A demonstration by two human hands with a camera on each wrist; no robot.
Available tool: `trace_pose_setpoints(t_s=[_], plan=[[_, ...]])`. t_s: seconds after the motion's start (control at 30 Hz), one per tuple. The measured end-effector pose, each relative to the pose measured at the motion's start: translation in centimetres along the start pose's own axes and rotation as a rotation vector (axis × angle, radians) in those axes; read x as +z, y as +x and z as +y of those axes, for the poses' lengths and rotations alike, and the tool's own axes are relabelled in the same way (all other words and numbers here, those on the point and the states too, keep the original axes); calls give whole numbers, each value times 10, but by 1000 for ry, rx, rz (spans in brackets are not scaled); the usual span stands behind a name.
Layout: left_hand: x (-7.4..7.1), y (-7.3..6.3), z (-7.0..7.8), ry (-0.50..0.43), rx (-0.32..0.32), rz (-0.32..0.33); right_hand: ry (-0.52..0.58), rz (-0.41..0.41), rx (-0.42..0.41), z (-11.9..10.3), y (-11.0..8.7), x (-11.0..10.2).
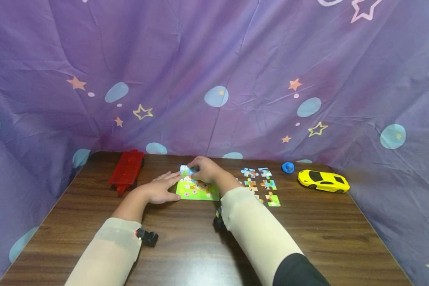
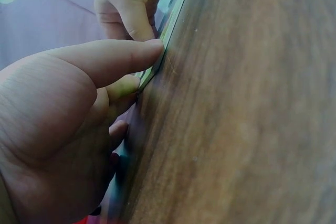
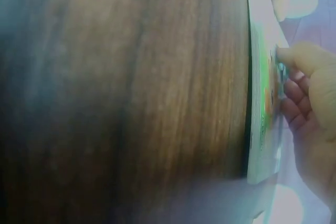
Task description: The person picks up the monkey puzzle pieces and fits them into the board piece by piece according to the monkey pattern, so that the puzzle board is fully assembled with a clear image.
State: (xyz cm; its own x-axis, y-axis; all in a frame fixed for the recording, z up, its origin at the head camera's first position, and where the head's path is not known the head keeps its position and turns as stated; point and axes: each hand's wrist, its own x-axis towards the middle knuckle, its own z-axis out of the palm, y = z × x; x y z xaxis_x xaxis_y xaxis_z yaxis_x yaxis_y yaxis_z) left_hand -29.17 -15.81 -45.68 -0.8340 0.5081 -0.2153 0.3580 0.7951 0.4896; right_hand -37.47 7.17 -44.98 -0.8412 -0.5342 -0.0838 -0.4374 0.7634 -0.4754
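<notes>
A jigsaw puzzle board point(image 1: 196, 193) with a green, flowery picture lies on the table. My left hand point(image 1: 161, 189) steadies its left side, fingers extended, thumb at the near corner and fingertips at the far left edge. Over the board's upper part is my right hand point(image 1: 208, 170), its fingers curled down. In the right wrist view, the right hand point(image 3: 315, 95) pinches a small puzzle piece point(image 3: 282, 71) between thumb and fingers, right at the board's surface; most of the piece is hidden. The left wrist view shows the left thumb point(image 2: 131, 59) pressed to the board's edge.
Several loose puzzle pieces point(image 1: 268, 184) lie right of the board, some partly behind the right forearm. Farther right are a small blue toy point(image 1: 287, 167) and a yellow toy car point(image 1: 323, 181). A translucent red toy point(image 1: 128, 169) stands at left. A purple curtain point(image 1: 186, 79) hangs behind the table.
</notes>
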Motion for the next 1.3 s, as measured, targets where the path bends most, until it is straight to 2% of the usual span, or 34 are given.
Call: trace_pose_setpoints(t_s=[0.13, 0.3, 0.57, 0.8, 1.1, 1.3], plan=[[0, -1, -1, -8, -4, -4, -57, -19, -30, -2, 2, 1], [0, 0, -1, -7, -9, -6, -103, -32, -20, -3, 4, 2], [0, 0, 1, -2, -10, 5, -99, -35, -15, -3, 3, 4], [-3, 3, 5, -12, -40, 10, -107, -37, -17, -5, 3, 3], [-6, 7, 7, 16, -82, 11, -45, -33, -8, -9, 1, -5], [-7, 11, 12, 10, -101, 0, 78, 55, -4, 7, -13, -22]])
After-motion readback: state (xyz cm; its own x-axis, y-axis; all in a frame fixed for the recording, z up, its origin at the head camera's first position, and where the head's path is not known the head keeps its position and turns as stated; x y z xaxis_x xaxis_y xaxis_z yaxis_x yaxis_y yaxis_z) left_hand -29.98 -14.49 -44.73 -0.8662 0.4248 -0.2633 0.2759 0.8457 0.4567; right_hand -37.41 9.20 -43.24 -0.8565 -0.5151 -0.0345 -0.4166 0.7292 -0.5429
